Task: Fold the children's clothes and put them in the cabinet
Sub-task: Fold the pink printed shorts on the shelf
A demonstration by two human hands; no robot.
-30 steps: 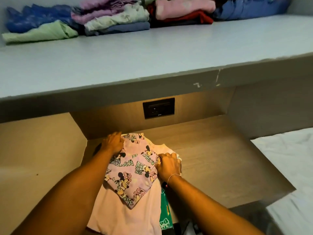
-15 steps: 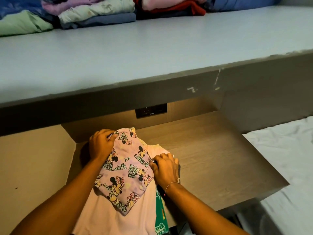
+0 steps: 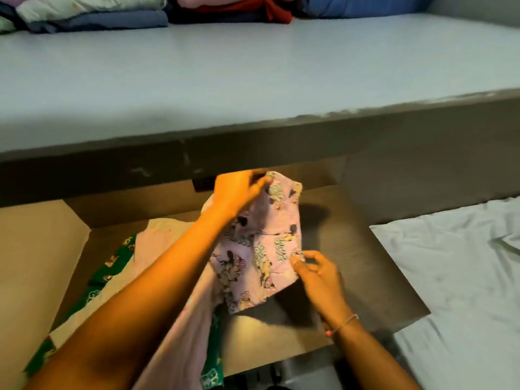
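Change: a second ago the lilac cartoon-print garment lay flat on the pale pink garment with both hands pressing it down; now it is lifted clear of the wooden shelf and hangs between the hands, shifted to the right of the pink one.
Meaning for the task: I judge that this piece is being picked up for folding or refolding, so it is not yet stowed; the folding step is in hand, not the putting away.
Left hand: closed in a pinch on the garment's top edge, above the wooden shelf and just below the front edge of the grey upper shelf; the arm crosses over the pink garment.
Right hand: thumb and fingertips closed narrowly on the garment's right lower edge, the other fingers loosely curled; it hovers above the wooden shelf.
Lilac garment: held in the air, hanging roughly upright, its lower corner near the wooden shelf; whether it touches I cannot tell.
Other clothes: the pink garment and a green printed one under it lie on the left part of the wooden shelf.
Folded stacks: at the back of the upper shelf, well above the wooden shelf.
White sheet: just right of the wooden shelf.
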